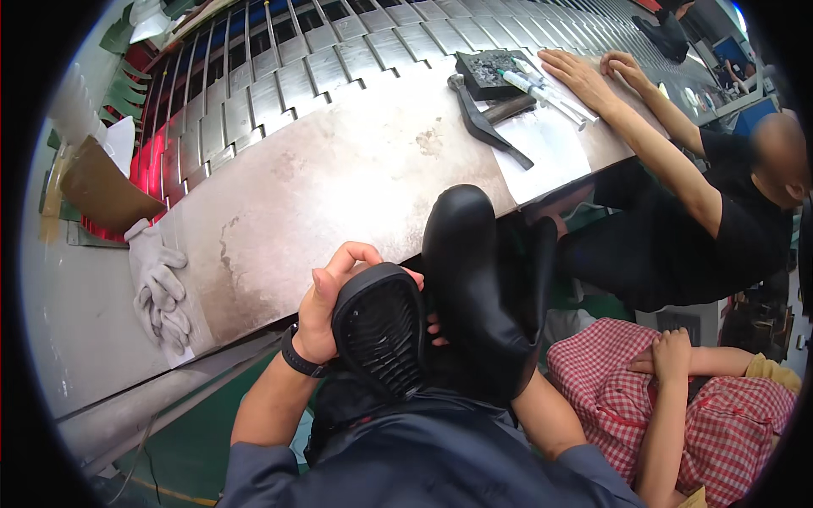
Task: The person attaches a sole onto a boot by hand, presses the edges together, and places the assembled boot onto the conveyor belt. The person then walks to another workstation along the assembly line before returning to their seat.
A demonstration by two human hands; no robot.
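My left hand (332, 292) grips a black shoe sole (379, 326) by its side and upper edge, with the ridged tread turned toward me. Whether an upper is attached behind it is hidden. Just right of it stands a shiny black boot (467, 254), toe pointing up and away. My right forearm runs up beneath this boot, and most of that hand is covered by it; a few fingertips of my right hand (435, 328) show at the boot's left side, curled around it. Both things are held in front of my lap, at the near edge of the workbench.
A worn workbench (279, 212) borders a slatted metal conveyor (339, 55). Grey gloves (159, 284) lie at left. A hammer (487, 127), black tray (491, 72) and syringes (546, 89) lie at right, near a co-worker's hand (580, 80). Another person in a checked apron (597, 372) sits close.
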